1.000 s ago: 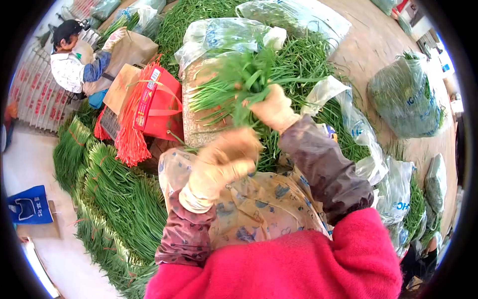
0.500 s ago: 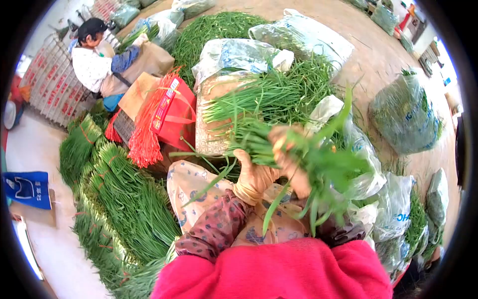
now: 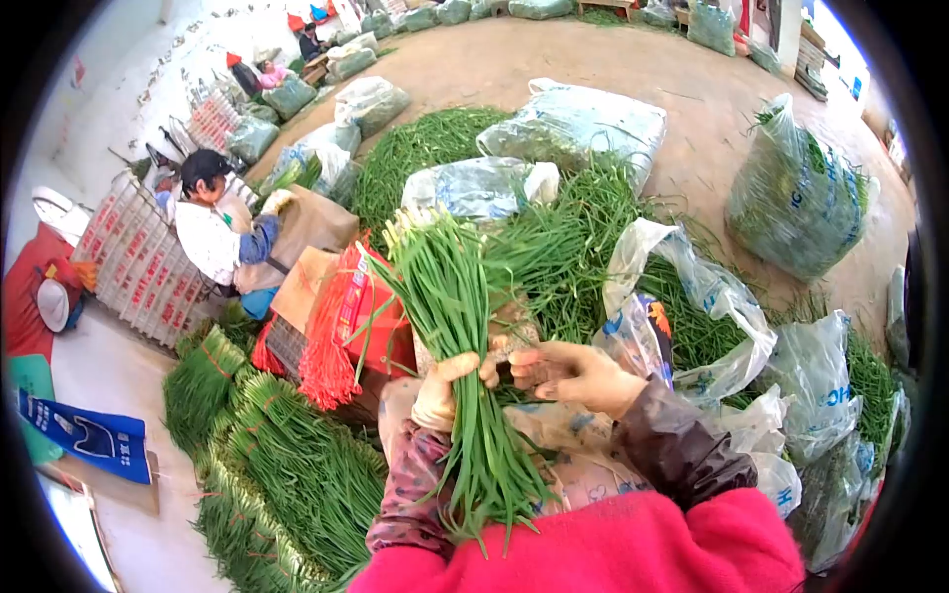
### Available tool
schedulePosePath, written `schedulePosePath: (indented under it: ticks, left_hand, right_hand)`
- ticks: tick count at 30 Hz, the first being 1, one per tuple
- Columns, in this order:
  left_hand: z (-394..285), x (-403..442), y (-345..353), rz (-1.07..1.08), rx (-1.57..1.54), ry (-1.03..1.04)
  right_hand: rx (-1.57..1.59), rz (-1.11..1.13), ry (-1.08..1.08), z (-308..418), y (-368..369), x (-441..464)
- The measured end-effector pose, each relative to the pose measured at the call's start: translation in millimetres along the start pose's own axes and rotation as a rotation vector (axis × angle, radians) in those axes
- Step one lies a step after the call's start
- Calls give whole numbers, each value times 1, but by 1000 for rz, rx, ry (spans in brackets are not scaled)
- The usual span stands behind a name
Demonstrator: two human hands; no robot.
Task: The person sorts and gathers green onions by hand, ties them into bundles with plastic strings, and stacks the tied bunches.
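My left hand [image 3: 450,390], in a pale glove, is wrapped round the middle of a bunch of green chives [image 3: 445,296]. The pale stem ends point away from me and the leaf tips hang over my lap. Just right of the bunch is my right hand [image 3: 578,378], its fingers curled together close to the left fingertips. Whatever the right fingers pinch, if anything, is too small to make out. Beyond the bunch, loose chives [image 3: 563,247] lie in a heap. Red ties [image 3: 334,341] hang over a red box [image 3: 381,341] to the left.
Tied chive bundles [image 3: 297,445] are stacked at my left. Clear plastic bags [image 3: 692,287] lie at my right, and a filled bag [image 3: 796,198] stands farther off. Another person [image 3: 213,222] sits at the back left beside stacked crates [image 3: 133,262].
The chives have swung from lying crosswise to pointing stem ends away from me. My left hand now grips their middle; my right hand has come off the leaves. The view has tilted up.
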State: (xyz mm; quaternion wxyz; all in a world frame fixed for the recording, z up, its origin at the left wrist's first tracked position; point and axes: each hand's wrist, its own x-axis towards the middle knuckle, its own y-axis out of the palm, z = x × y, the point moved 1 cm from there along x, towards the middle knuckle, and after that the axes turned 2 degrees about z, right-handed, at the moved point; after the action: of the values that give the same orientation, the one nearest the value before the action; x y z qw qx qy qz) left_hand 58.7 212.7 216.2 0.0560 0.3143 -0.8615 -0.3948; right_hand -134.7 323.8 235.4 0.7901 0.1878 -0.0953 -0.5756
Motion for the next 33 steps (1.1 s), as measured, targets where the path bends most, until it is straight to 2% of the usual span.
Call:
schedulePosePath:
  ticks: [1, 2, 4, 6, 7, 8, 10, 11, 12, 14, 16, 19, 21, 23, 28, 32, 33]
  left_hand:
    - [-4, 0, 5, -6, 52, 23]
    - [-4, -2, 7, -11, 101, 38]
    - [-9, -5, 6, -33, 239, -38]
    - [-11, -10, -2, -93, 360, -214]
    - [-8, -9, -8, -140, 460, -177]
    - [-8, -11, -15, -109, 466, -170]
    - [-7, -25, -27, -275, 650, -274]
    - [-6, -32, -36, -215, 879, -240]
    - [-12, -35, -11, -136, 757, -289]
    - [7, -44, -23, -92, 679, -303]
    - [12, -47, -2, -131, 620, -356]
    - [21, -50, 5, -124, 580, -329]
    - [25, -49, 6, -171, 502, -377]
    - [30, -47, 0, -212, 426, -423]
    - [36, -50, -17, -167, 380, -520]
    - [31, -66, -5, -220, 366, -432]
    - [23, -68, 7, -245, 228, -534]
  right_hand:
    - [48, 47, -17, -1, 3, 8]
    - [-258, 105, -62, -29, -11, 25]
    - [137, 307, -99, -89, -12, 59]
    - [-103, 162, -123, -82, 1, 73]
    - [473, 242, -6, -115, 0, 90]
    - [557, 162, -61, -120, -4, 95]
    - [716, -44, -147, -119, -10, 102]
    - [732, -4, -220, -99, -9, 94]
    - [750, 38, -293, -78, -8, 86]
    - [636, -226, -203, -95, -28, 82]
    - [353, -506, -418, -130, -45, 98]
    - [-291, -800, -417, -162, -91, 115]
    - [-144, -695, -623, -132, -89, 109]
    - [-234, -935, -475, -69, -65, 93]
    - [-24, -959, -166, -68, -96, 102]
    - [-553, -1170, 66, -81, -99, 100]
    - [-450, -1052, 80, -91, -104, 98]
